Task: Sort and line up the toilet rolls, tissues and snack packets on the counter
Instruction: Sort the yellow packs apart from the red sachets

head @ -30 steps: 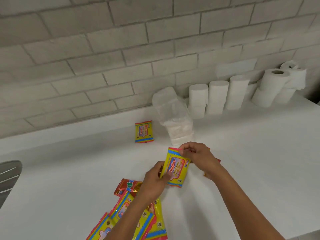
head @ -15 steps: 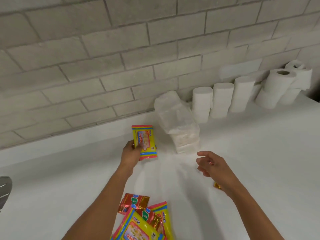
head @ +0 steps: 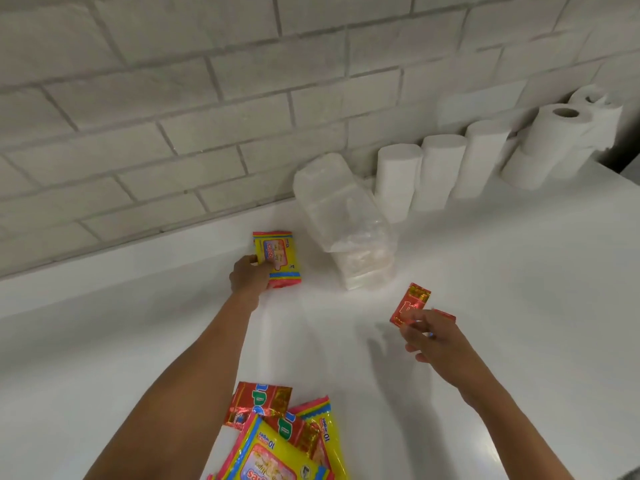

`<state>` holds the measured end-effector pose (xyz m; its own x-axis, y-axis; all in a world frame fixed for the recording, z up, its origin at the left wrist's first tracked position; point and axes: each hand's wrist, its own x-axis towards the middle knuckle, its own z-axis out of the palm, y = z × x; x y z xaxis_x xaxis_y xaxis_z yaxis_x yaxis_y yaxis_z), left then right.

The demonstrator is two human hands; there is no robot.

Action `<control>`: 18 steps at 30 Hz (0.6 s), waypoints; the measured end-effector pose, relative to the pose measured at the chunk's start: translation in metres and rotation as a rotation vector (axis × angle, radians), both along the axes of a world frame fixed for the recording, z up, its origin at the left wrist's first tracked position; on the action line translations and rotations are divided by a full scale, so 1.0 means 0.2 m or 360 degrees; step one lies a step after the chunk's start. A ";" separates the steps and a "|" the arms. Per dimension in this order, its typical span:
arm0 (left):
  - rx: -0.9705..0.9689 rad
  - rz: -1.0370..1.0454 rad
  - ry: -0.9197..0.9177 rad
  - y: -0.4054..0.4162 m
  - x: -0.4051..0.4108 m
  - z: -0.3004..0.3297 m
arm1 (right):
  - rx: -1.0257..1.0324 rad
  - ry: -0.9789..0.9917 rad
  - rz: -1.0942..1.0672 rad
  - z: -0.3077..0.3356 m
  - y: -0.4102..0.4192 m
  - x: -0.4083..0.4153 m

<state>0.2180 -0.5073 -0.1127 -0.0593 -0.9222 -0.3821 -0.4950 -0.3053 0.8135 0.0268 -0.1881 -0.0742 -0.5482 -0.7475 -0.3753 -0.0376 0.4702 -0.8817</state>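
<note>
Since a moment ago the right hand (head: pixel 427 336) has picked a small red sachet (head: pixel 410 304) up off the counter (head: pixel 519 271), and the left hand (head: pixel 250 276) has stayed on the yellow packet (head: pixel 278 259) it carried over toward the wall.

That packet is flat, glossy plastic, yellow in the middle with pink, green and blue bands at its crimped ends; it lies on the white counter just left of the tissues (head: pixel 349 230). Its label is too blurred to read. The tissues are a stack of soft white sheets in a clear, crinkled wrapper, standing near the pale brick wall (head: pixel 207 98). To the right stand three upright white toilet rolls (head: pixel 398 178) side by side, smooth cylinders, and past them more rolls (head: pixel 554 140) piled loosely, one showing its cardboard core.

The sachet is shiny foil, red with a gold end, a large letter only partly legible. Another red sachet edge (head: pixel 445 315) shows behind the knuckles.

Near the bottom edge lies a heap of packets (head: pixel 287 441), yellow ones overlapping red foil ones; "10 wipes" reads on two of them.

The left arm reaches forward, fingers curled over the packet's near left edge, gripping it. The right arm angles in from the lower right, thumb and fingertips pinching the sachet's lower end.
</note>
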 end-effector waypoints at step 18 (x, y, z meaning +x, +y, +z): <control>-0.0518 -0.0408 -0.0502 0.41 0.35 0.12 | 0.0066 0.0265 0.0618 0.03 -0.08 0.38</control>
<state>0.2878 -0.4247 -0.0895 -0.2272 -0.9672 -0.1140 -0.7571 0.1018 0.6453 0.1032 -0.2039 -0.0689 -0.2847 -0.8965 -0.3394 -0.3594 0.4281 -0.8292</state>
